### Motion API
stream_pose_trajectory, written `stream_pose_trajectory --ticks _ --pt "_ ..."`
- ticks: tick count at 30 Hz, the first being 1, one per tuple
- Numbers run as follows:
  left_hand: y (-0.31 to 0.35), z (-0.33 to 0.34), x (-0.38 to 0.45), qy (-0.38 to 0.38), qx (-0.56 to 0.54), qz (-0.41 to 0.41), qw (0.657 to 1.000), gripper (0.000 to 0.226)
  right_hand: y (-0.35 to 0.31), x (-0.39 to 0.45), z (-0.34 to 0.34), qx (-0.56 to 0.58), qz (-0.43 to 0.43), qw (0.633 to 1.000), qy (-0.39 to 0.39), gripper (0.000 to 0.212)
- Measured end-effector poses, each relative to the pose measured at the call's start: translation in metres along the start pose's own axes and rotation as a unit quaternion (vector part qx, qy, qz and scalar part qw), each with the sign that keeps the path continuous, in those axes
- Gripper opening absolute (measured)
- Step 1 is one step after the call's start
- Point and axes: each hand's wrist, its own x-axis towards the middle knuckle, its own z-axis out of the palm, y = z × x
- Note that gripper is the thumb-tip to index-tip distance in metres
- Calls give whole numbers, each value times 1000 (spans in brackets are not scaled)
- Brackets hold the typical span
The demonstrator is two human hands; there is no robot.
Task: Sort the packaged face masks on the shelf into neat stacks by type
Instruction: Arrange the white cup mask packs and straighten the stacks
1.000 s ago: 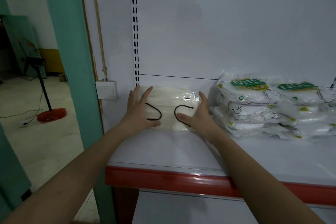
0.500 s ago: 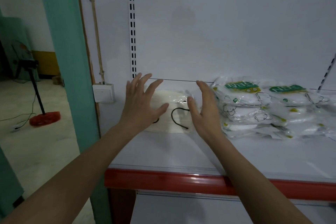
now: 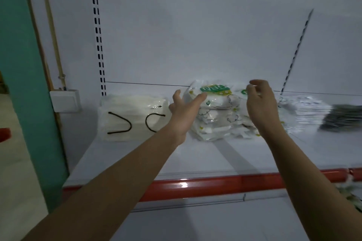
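Left hand (image 3: 186, 110) fingers spread beside green-label mask stack (image 3: 215, 111), right hand (image 3: 260, 103) fingers loosely curled, holding nothing.

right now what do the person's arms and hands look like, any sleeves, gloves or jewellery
Both forearms are bare up to the frame edge, with no sleeves in view. The left hand and right hand wear no gloves, and no rings, watch or bracelet show on the fingers or wrists. No markings are visible.

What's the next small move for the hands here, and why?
Probably close both hands onto the sides of the green-label mask stack and square it up: the left hand and right hand flank it, holding nothing, and its packs sit skewed.
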Motion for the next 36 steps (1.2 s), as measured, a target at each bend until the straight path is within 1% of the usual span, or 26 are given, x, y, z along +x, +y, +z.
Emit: stream_pose_trajectory --ticks 2,5,7,9,11,12,13,14,15,16,17,18,19,20,21,22,23,24,26,28,31,33,36 --pt "-5 12 7 20 -16 -49 998 92 5 8 0 -27 17 998 -53 46" --pt "-13 30 19 38 -29 -89 995 95 5 19 -1 -50 57 990 -116 66" --pt "-12 42 24 51 -30 -109 992 99 5 31 -5 -96 79 980 -155 72" --pt "-15 52 34 49 -65 -129 988 113 9 42 -5 -153 65 964 -206 70" --pt "-34 57 66 44 -100 -128 986 128 10 47 -2 -184 37 950 -251 61" --pt "-46 57 82 46 -96 -128 986 128 8 46 -3 -189 24 944 -271 58" --pt "-56 57 93 51 -92 -131 986 124 7 45 -5 -195 4 940 -281 56" --pt "-57 58 93 55 -91 -139 985 119 5 42 -10 -202 -28 943 -262 52" --pt "-53 60 86 59 -95 -145 983 113 7 38 -16 -196 -71 954 -215 45" --pt "-50 61 81 63 -94 -150 982 107 10 32 -24 -161 -93 969 -161 38" --pt "-43 63 73 66 -90 -149 983 102 18 24 -31 -120 -88 980 -130 32" --pt "-39 65 69 66 -90 -148 983 98 30 17 -37 -97 -67 984 -136 32" --pt "-36 66 64 68 -92 -149 982 94 41 8 -41 -95 -39 978 -182 33" --pt "-33 66 60 70 -93 -148 982 89 53 2 -43 -103 -7 965 -240 36" --pt "-33 66 58 75 -91 -145 982 82 65 -2 -41 -111 18 954 -279 37" --pt "-34 66 58 79 -88 -136 984 76 75 -4 -39 -115 35 949 -292 35" --pt "-36 66 59 80 -86 -130 985 73 81 -6 -37 -108 43 951 -285 28" --pt "-38 66 58 79 -86 -125 985 71 85 -9 -35 -88 46 958 -270 28" --pt "-41 66 62 86 -84 -118 986 66 90 -15 -24 -47 37 968 -242 52" --pt "-43 68 64 83 -85 -110 987 55 93 -19 -13 -13 42 970 -239 62" --pt "-43 69 64 70 -83 -112 988 47 90 -21 -4 55 97 964 -243 61" --pt "-44 66 66 63 -77 -110 989 43 86 -22 1 95 117 958 -243 58" --pt "-44 56 71 65 -79 -96 990 46 86 -26 11 130 138 944 -270 54"
